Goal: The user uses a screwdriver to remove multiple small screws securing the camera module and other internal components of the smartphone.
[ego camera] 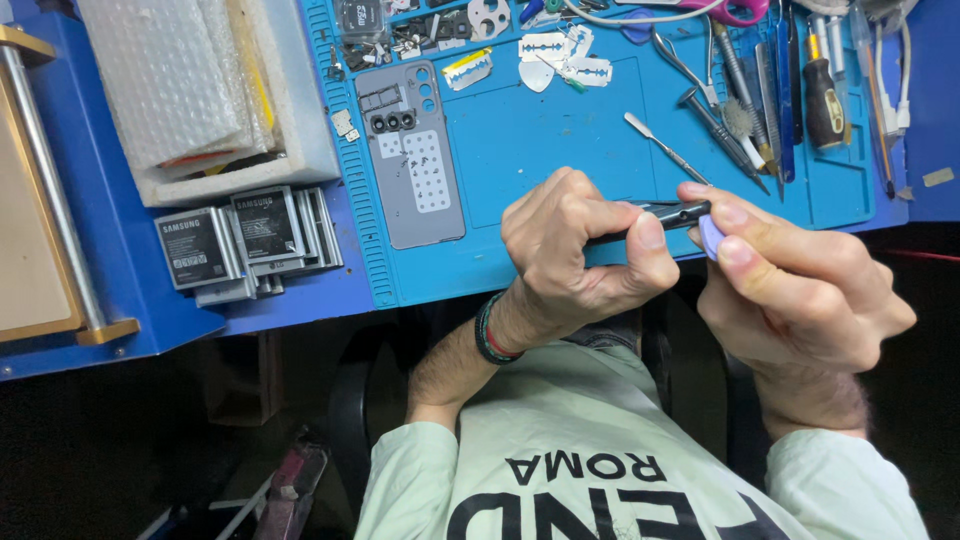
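While edge-on, dark phone [668, 215] between both hands' fingers [648, 232].

You have one view only, from the camera on your head. It looks steeply down over your chest at the blue mat [560, 150], which fills the upper middle of the frame. The view sits close: your hands come just below the mat's near edge, and the surface [130, 300] runs off leftward.

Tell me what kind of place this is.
Probably a phone repair bench: a blue work mat, a grey phone back cover, hand tools and spare batteries.
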